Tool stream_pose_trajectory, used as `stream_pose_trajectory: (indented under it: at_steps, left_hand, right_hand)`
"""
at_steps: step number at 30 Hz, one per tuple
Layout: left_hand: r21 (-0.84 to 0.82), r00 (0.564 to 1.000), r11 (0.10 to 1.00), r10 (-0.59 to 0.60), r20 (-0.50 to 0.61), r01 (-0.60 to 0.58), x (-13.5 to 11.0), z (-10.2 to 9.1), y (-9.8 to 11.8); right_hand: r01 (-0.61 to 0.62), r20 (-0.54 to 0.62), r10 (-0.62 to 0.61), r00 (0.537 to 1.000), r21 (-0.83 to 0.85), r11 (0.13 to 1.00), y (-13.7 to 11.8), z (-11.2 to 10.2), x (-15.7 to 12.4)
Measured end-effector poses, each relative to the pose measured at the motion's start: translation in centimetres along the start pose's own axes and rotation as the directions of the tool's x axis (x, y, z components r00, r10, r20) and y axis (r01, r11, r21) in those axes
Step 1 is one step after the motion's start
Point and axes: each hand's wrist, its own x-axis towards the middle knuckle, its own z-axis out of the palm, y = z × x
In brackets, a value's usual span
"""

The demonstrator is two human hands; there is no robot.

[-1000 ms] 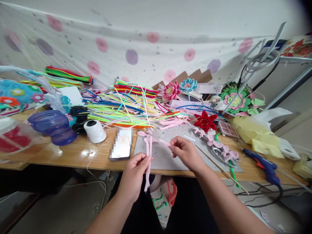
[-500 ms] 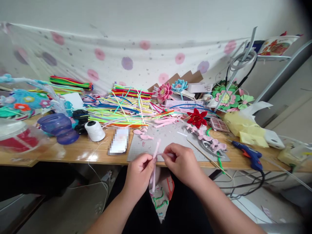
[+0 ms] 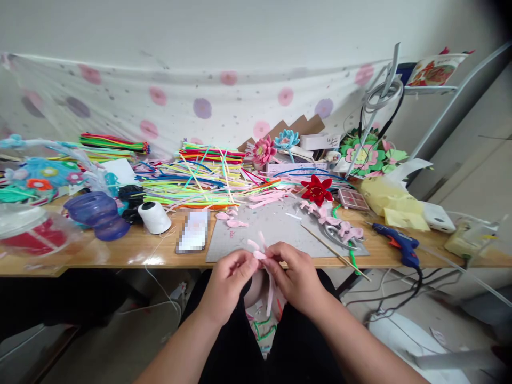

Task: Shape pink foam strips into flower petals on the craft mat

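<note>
Pale pink pipe cleaners (image 3: 260, 255) are pinched between my two hands, just over the table's front edge. My left hand (image 3: 232, 280) is closed, its thumb and forefinger at the left end of a short bent piece. My right hand (image 3: 295, 274) is closed on the same bunch from the right, and a long strand hangs down below its fingers. Two short ends stick up above the fingertips. Behind them is a grey cutting mat (image 3: 268, 229) with pink petal-shaped pieces (image 3: 236, 223) at its left. A pink pipe cleaner blossom chain (image 3: 334, 217) lies at the mat's right.
A wooden stick (image 3: 334, 250) crosses the mat's right edge. Farther right lies a blue glue gun (image 3: 400, 242). To the left are a phone (image 3: 193, 230), a white thread spool (image 3: 154, 217) and a purple vase-like container (image 3: 96, 213). Colourful pipe cleaners (image 3: 192, 186) are heaped behind.
The pink pipe cleaners have turned in my hands: the hanging strand now sits under my right hand instead of my left. My hands have come closer together, and the view has shifted slightly.
</note>
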Motion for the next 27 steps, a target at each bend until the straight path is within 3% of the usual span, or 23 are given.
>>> stream_pose_trajectory:
  at_steps: [2,4,8,12,14,17,19,22,24,27]
  left_hand:
    - [-0.078,0.996,0.997,-0.003,-0.085,-0.004,0.3,-0.1,0.0]
    - [-0.187,0.995,0.982,-0.048,-0.092,0.031,0.7,0.1,0.0]
    - [-0.401,0.989,0.909,-0.144,-0.043,0.115,1.4,0.6,0.2]
    - [-0.474,0.971,0.859,-0.238,-0.035,0.194,1.7,0.7,0.0]
    - [-0.471,0.970,0.862,-0.238,-0.054,0.185,1.9,0.5,0.1]
    - [-0.437,0.977,0.892,-0.182,-0.112,0.117,2.2,0.0,0.4]
    - [-0.421,0.975,0.904,-0.151,-0.165,0.068,2.4,-0.6,0.6]
    - [-0.379,0.964,0.925,-0.118,-0.238,0.020,2.5,-1.2,0.9]
    - [-0.341,0.958,0.940,-0.109,-0.267,0.012,2.4,-1.2,0.9]
    - [-0.250,0.961,0.967,-0.104,-0.256,0.038,2.2,-0.8,0.8]
  right_hand:
    - [-0.043,0.016,0.042,0.999,0.055,0.998,-0.2,0.2,0.0]
    - [-0.115,0.074,0.103,0.992,0.186,0.976,-0.4,0.3,0.1]
    - [-0.274,0.202,0.200,0.959,0.480,0.833,-0.7,0.6,0.3]
    - [-0.341,0.268,0.218,0.938,0.615,0.711,-0.1,1.0,0.0]
    - [-0.354,0.251,0.250,0.935,0.601,0.717,0.4,1.2,-0.4]
    - [-0.330,0.135,0.302,0.944,0.453,0.828,1.1,1.4,-1.3]
    - [-0.288,0.072,0.279,0.958,0.305,0.908,1.4,1.4,-2.1]
    - [-0.232,0.015,0.233,0.972,0.151,0.961,1.7,1.3,-3.4]
    - [-0.218,0.005,0.219,0.976,0.104,0.970,2.0,1.1,-4.2]
    - [-0.205,0.097,0.197,0.976,0.076,0.976,2.2,0.6,-4.5]
